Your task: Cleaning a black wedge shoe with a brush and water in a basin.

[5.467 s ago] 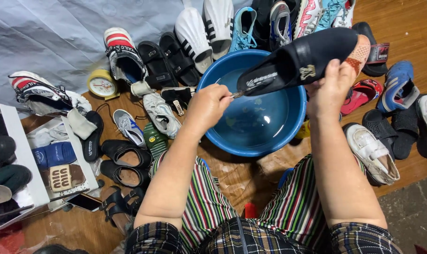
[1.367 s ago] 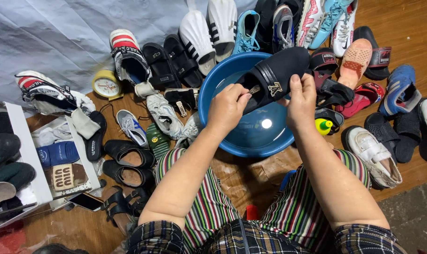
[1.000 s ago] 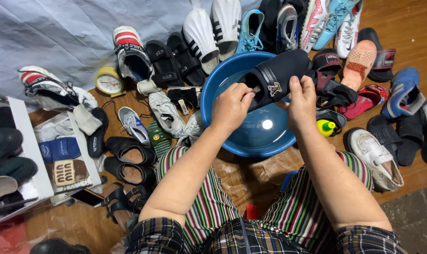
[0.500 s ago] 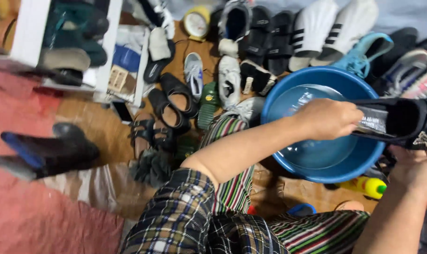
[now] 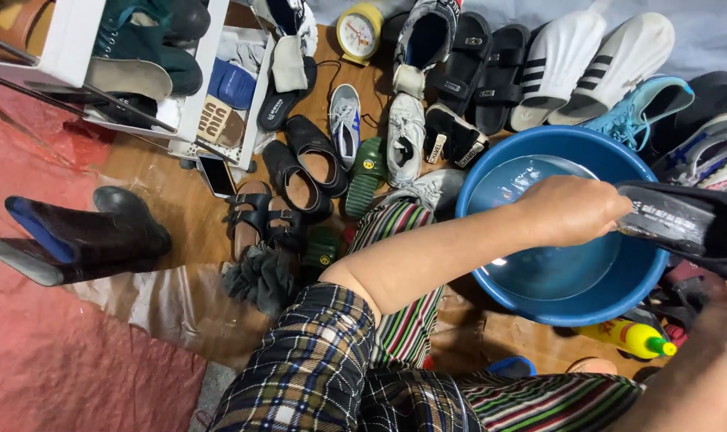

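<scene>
Since half a second ago, little has shifted: left hand point(image 5: 575, 210) stays closed around the black shoe point(image 5: 687, 226) above the blue basin point(image 5: 491, 272), far right. Right hand mostly out of frame; its fingers cannot be told. A slip could splash water onto nearby sneakers point(image 5: 406, 136).

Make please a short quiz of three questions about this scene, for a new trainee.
1. True or false: the blue basin holds water.
2. What does the left hand touch? A) yellow clock B) black shoe C) black boots
3. Fill in: the yellow bottle has a ____ cap.

Key:
1. True.
2. B, the black shoe, held over the basin.
3. Green.
</scene>
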